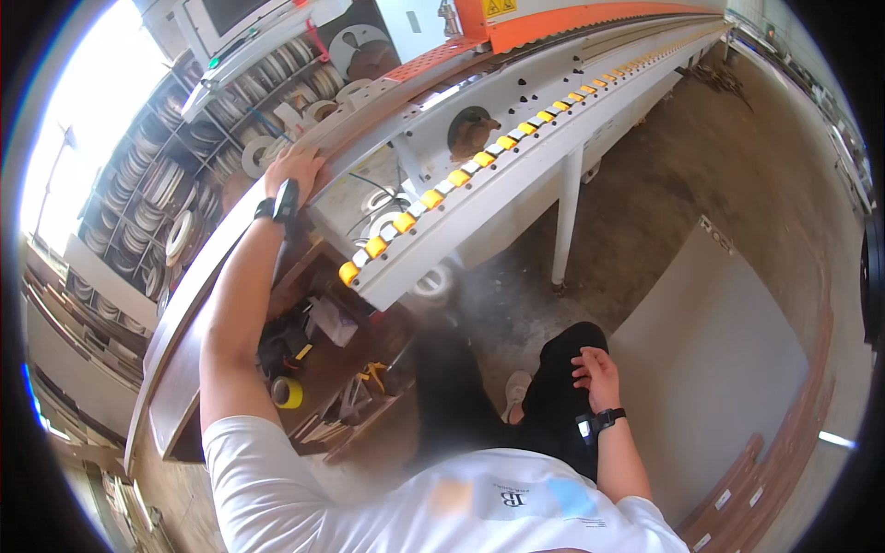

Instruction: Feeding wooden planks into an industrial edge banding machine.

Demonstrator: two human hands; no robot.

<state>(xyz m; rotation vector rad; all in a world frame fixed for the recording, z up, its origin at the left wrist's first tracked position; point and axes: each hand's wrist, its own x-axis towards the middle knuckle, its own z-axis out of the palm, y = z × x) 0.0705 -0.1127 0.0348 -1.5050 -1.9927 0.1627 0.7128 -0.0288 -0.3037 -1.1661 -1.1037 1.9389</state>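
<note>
My left hand [293, 172] reaches forward with its fingers stretched out. It lies at the near end of a long brown strip [369, 109] that runs along the machine. Whether the fingertips press on the strip or only rest there I cannot tell. Beside this hand runs the machine's pale rail [442, 217], lined with yellow rollers [431, 198]. My right hand [597, 376] hangs by my right thigh, its fingers loosely bent and apart, with nothing seen in it. Each wrist wears a dark band with a small device.
An orange machine housing [572, 20] stands ahead. Racks of edge-band rolls [143, 217] line the left. Below my left arm, a wooden shelf [369, 323] holds tools and a yellow tape roll [287, 393]. A large grey panel [719, 341] and brown boards [728, 502] lie at right.
</note>
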